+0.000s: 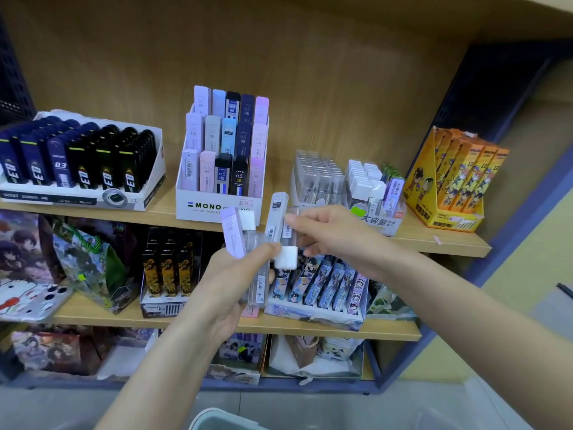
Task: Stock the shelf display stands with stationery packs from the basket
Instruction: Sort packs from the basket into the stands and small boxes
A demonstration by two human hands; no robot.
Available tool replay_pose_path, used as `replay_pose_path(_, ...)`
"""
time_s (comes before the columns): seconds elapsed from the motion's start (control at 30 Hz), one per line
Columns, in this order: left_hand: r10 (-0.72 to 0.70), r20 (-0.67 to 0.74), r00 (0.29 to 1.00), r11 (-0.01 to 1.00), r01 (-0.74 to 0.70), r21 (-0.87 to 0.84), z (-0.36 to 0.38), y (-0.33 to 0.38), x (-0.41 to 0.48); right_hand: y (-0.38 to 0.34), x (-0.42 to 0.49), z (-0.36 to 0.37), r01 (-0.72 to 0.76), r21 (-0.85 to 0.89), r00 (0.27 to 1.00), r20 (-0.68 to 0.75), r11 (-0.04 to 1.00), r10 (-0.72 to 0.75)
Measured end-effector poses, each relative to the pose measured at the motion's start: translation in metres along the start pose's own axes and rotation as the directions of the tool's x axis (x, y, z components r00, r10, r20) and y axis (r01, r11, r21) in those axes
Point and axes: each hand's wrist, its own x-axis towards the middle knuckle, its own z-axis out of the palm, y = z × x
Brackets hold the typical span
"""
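**While both hands hold lead packs in front of the shelf, MONO stand reads nearly full**

Left hand (229, 283): fingers and thumb wrapped round a bundle of packs (259, 268), fanned out and upright. Lilac pack (233, 235) in the fan reads "0.5 HB". The rest are clear cases with white caps.

Right hand (328, 237): fingers curled, pinching the top of the same bundle at a pale pack (277, 212) with a barcode. Can't tell if it also grips the clear case next to it.

Bundle sits in the air just below the top shelf board (434, 243), blocking part of the lower row.

Readable on the top shelf:
- white stand (217, 206): "MONO", packs marked "0.5 HB", one "0.5 2B"
- dark stand (77, 193), left: black/navy packs marked "0.3"
- clear-case stand (376, 223), right of MONO: "大容量"
- orange stand (449, 218), far right: cartoon figures, "10" on packs

Lower shelf: black-gold packs (169, 268), and blue cartoon packs (325, 283) partly behind the hands.

Basket (223, 420): only its grey rim shows at the bottom edge, contents hidden.
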Motion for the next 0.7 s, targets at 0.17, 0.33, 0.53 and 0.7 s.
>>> replay_pose_path(0.17, 0.007, -0.032, 0.999, 1.000, -0.006, 0.008, 0.003, 0.003, -0.001, 0.003, -0.011, -0.007, -0.013, 0.360, 0.992, -0.116, 0.933, 0.059)
replay_pose_path(0.33, -0.005, -0.015, 1.000, 1.000, 0.005, 0.007, 0.007, 0.003, -0.001, 0.001, -0.023, -0.057, -0.005, -0.189, 0.952, -0.303, 0.982, -0.053)
replay_pose_path(0.53, -0.026, 0.014, 1.000, 1.000, 0.026, 0.000, 0.013, 0.001, 0.001, 0.009, -0.023, -0.117, -0.042, -0.687, 0.775, -0.481, 0.726, -0.410)
replay_pose_path(0.7, -0.004, 0.035, 0.999, 1.000, 0.003, 0.020, 0.017, -0.002, 0.001, 0.016, -0.010, -0.131, 0.002, -0.784, 0.768, -0.396, 0.620, -0.503)
